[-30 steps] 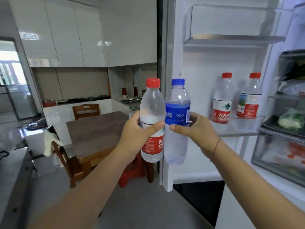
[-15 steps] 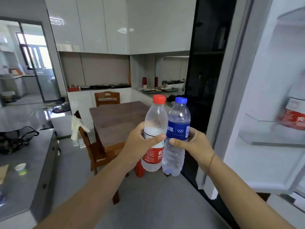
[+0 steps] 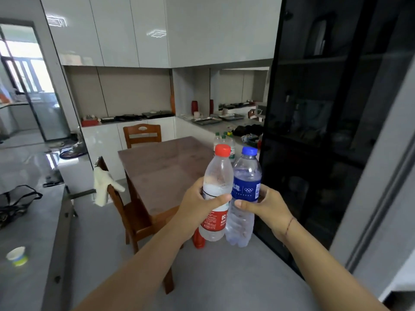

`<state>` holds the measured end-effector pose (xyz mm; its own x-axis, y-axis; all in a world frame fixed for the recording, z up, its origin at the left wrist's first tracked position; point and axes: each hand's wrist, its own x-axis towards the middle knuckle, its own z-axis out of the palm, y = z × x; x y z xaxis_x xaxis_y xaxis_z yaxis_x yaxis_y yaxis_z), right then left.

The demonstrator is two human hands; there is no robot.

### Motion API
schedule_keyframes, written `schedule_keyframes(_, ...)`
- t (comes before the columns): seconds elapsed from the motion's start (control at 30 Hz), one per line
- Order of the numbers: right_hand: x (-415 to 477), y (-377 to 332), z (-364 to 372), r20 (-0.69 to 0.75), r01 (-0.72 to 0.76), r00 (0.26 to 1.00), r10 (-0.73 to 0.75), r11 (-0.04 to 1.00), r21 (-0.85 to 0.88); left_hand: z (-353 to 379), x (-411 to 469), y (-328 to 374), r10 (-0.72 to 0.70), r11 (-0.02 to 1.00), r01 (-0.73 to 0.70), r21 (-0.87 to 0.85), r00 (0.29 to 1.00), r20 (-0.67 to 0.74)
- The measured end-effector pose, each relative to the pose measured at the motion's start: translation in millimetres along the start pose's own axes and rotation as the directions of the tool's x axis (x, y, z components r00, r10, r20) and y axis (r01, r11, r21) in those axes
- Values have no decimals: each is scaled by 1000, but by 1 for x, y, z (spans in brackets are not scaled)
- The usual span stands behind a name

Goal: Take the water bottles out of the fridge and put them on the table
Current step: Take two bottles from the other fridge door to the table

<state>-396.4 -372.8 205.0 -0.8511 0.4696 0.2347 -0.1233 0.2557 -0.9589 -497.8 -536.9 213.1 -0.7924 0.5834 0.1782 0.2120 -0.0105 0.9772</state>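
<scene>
My left hand [image 3: 198, 205] grips a clear water bottle with a red cap and red label [image 3: 216, 176], held upright. My right hand [image 3: 263, 206] grips a water bottle with a blue cap and blue label [image 3: 247, 173], upright and touching the first. Both bottles hang in the air in front of the near right corner of the brown wooden table [image 3: 161, 167]. A few bottles with green caps [image 3: 221, 140] stand at the table's far right corner. The fridge is out of sight except for its door edge [image 3: 381, 198] at the right.
A wooden chair [image 3: 125, 212] with a white cloth [image 3: 104, 187] on its back stands left of the table, another chair [image 3: 142, 134] behind it. A dark glass cabinet [image 3: 314, 131] rises at the right. A grey counter [image 3: 27, 243] with a small cup [image 3: 16, 255] is at the left.
The view has swung left from the open fridge door toward the table. Both hands still hold the bottles, now closer to the table; the door's bottles are out of view.
</scene>
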Motion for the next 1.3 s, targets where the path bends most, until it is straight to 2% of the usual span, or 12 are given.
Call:
schedule_keyframes(0.43, 161, 80, 16, -40, -113, 993, 113, 994, 3, -9, 167, -72, -69, 997, 70, -20, 997, 23)
schedule_keyframes(0.9, 371, 146, -6, -4, -191, 982, 191, 982, -1, 5, 379, -136, -109, 987, 112, -117, 994, 29)
schedule_keyframes(1.3, 537, 219, -25, -132, -248, 959, 249, 968, 24, 24, 564, -190, -91, 994, 98, -52, 987, 130)
